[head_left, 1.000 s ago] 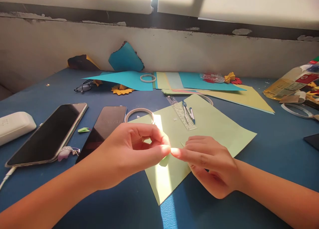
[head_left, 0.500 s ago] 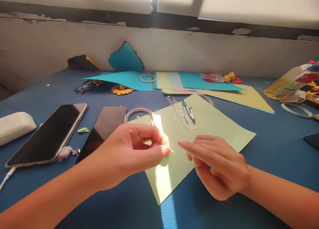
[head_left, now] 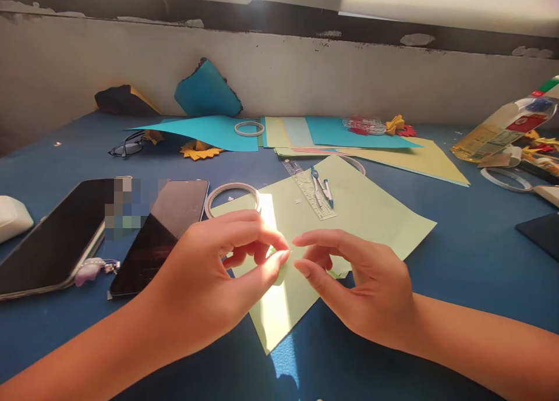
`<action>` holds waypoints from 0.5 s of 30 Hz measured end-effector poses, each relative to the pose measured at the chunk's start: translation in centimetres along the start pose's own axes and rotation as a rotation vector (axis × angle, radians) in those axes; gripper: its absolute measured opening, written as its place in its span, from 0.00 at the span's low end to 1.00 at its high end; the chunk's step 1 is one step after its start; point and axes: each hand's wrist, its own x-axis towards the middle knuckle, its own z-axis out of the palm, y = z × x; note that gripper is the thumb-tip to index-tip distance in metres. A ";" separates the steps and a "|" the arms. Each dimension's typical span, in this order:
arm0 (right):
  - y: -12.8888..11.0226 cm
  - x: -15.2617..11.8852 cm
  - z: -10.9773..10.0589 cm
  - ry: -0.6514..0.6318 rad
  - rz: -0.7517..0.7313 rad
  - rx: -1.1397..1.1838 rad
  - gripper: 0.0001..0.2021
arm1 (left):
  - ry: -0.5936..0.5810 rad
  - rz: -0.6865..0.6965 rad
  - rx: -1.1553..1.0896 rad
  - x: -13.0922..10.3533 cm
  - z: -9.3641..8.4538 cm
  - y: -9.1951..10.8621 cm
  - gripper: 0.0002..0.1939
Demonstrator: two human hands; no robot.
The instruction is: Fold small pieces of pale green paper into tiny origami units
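Observation:
My left hand [head_left: 238,261] pinches a small light-green paper piece [head_left: 280,274] between thumb and forefinger; the fingers hide most of it. Just to the right, my right hand [head_left: 356,281] has its thumb and forefinger apart, the tips close to the left fingertips. A bit of green shows below its curled fingers, and I cannot tell whether it is held. Beneath both hands lies a light-green sheet of paper [head_left: 379,220], crossed by a strip of sunlight. A clear ruler [head_left: 301,185] and a compass [head_left: 317,185] rest on the sheet.
Two phones [head_left: 56,232] [head_left: 161,232] lie at the left. A tape roll [head_left: 209,198] touches the sheet. Coloured papers [head_left: 367,134], glasses [head_left: 126,148] and a yellow paper flower [head_left: 201,151] are at the back. A bottle of yellowish liquid [head_left: 493,133] leans at the right.
My right hand has moved left and turned, its thumb and forefinger now spread near the left fingertips. My left hand still pinches the paper piece. The view has shifted slightly.

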 end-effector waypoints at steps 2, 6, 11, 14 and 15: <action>0.0 0.1 0.0 -0.006 0.035 0.017 0.04 | -0.015 -0.016 0.005 0.1 0.0 0.0 0.05; -0.1 0.2 -0.1 -0.036 0.075 0.060 0.04 | -0.023 -0.050 0.019 0.2 -0.1 0.0 0.05; 0.1 0.5 -0.1 -0.018 0.171 0.050 0.02 | 0.037 -0.134 0.092 0.4 -0.8 -0.3 0.06; 0.7 0.6 0.0 -0.034 0.253 0.044 0.02 | 0.074 -0.126 0.276 0.3 -0.7 -0.8 0.06; 0.9 0.6 0.0 -0.049 0.274 0.040 0.03 | 0.059 -0.107 0.345 0.2 -0.5 -0.9 0.06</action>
